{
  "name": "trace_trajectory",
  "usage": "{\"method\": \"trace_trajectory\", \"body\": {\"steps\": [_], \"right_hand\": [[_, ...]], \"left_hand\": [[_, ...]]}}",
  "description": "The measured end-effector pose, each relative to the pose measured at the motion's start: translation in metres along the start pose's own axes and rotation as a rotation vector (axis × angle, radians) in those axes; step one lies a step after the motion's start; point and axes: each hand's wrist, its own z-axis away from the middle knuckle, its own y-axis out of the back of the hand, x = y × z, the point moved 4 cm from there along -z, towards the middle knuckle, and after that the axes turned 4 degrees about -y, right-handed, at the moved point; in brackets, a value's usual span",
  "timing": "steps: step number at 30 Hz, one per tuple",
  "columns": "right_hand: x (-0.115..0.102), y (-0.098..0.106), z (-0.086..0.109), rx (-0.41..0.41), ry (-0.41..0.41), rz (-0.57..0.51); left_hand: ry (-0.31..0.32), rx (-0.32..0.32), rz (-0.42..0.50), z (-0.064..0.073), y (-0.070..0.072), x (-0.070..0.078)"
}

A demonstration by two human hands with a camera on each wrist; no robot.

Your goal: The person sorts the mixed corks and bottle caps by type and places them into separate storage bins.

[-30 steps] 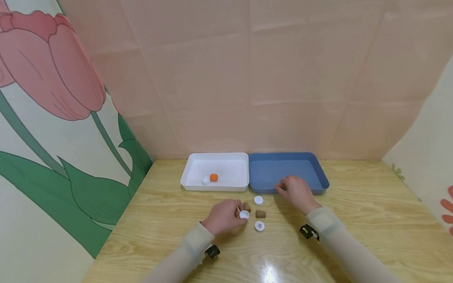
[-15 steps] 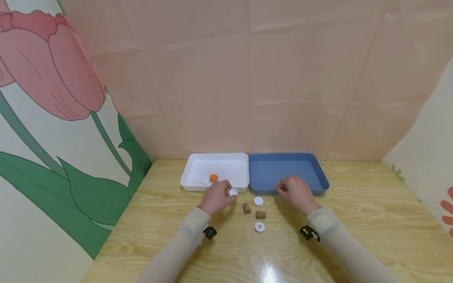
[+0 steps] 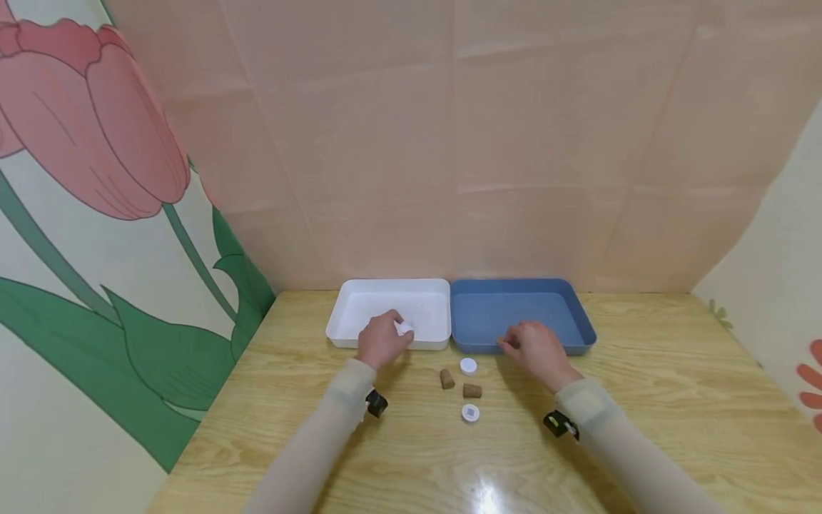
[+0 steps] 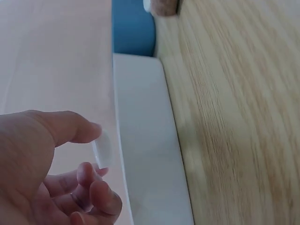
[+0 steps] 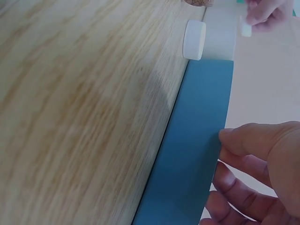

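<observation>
My left hand (image 3: 380,341) is over the front of the white tray (image 3: 430,303), pinching a white bottle cap (image 3: 403,328) between thumb and fingers. The same cap (image 4: 103,149) appears edge-on in the left wrist view, higher than the tray's side wall (image 4: 145,136). At the front rim of the blue tray (image 3: 514,303) is my right hand (image 3: 536,350), its fingers loosely bent. In the right wrist view its thumb tip (image 5: 228,136) lies at or just above the rim; contact is unclear. I see nothing held in it. The left hand hides part of the white tray's inside.
In front of the trays lie a white cap (image 3: 468,366), a cork (image 3: 447,378), a second cork (image 3: 472,390) and another white cap (image 3: 471,413). The two trays stand side by side at the back of the wooden table (image 3: 411,457), before a draped pinkish wall.
My left hand has carried the white cap from beside the corks back and left to the white tray. It now covers the orange and white caps there. The right hand has stayed still.
</observation>
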Motion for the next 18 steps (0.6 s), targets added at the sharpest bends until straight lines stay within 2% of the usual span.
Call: {"method": "trace_trajectory", "body": {"steps": [10, 18], "right_hand": [[0.000, -0.001, 0.000, 0.011, 0.009, 0.015], [0.000, 0.000, -0.002, -0.023, -0.028, 0.015]], "left_hand": [[0.026, 0.002, -0.030, -0.011, -0.004, -0.007], [0.067, -0.044, -0.072, -0.018, -0.009, -0.008]]}}
